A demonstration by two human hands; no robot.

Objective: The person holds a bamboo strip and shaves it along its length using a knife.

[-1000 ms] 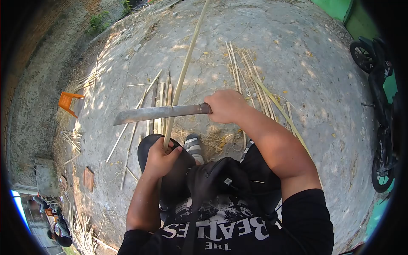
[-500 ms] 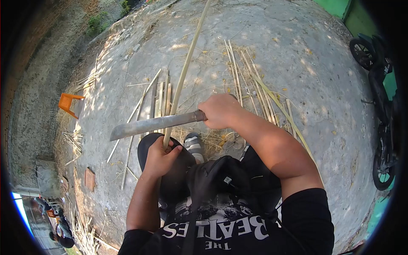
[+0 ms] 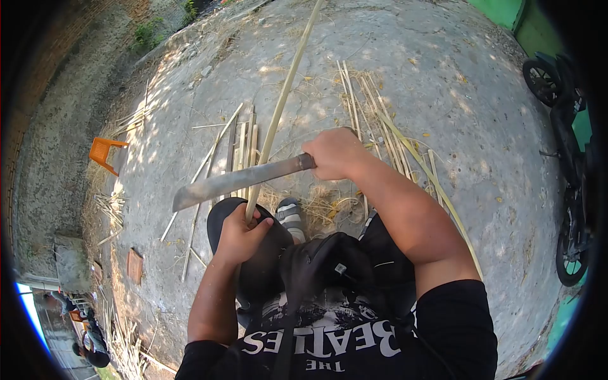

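My right hand point(image 3: 334, 154) is wrapped round the handle of a machete point(image 3: 244, 182), whose broad worn blade points left. The blade crosses over a long pale bamboo strip point(image 3: 283, 95); whether its edge touches the strip I cannot tell. My left hand point(image 3: 242, 235) grips the near end of that strip beside my left knee, thumb pressed along it. From there the strip runs forward and slightly right, past the top of the view.
Bamboo strips point(image 3: 242, 149) lie beyond my left knee, and more bamboo strips point(image 3: 389, 139) lie ahead to the right. An orange chair point(image 3: 106, 154) stands at left, with a brick point(image 3: 135, 266) nearer. A motorcycle point(image 3: 563, 164) is at right. People sit at the far lower left.
My right hand has moved slightly up and right, carrying the machete along the strip away from my left hand. My left hand keeps its hold and has barely moved.
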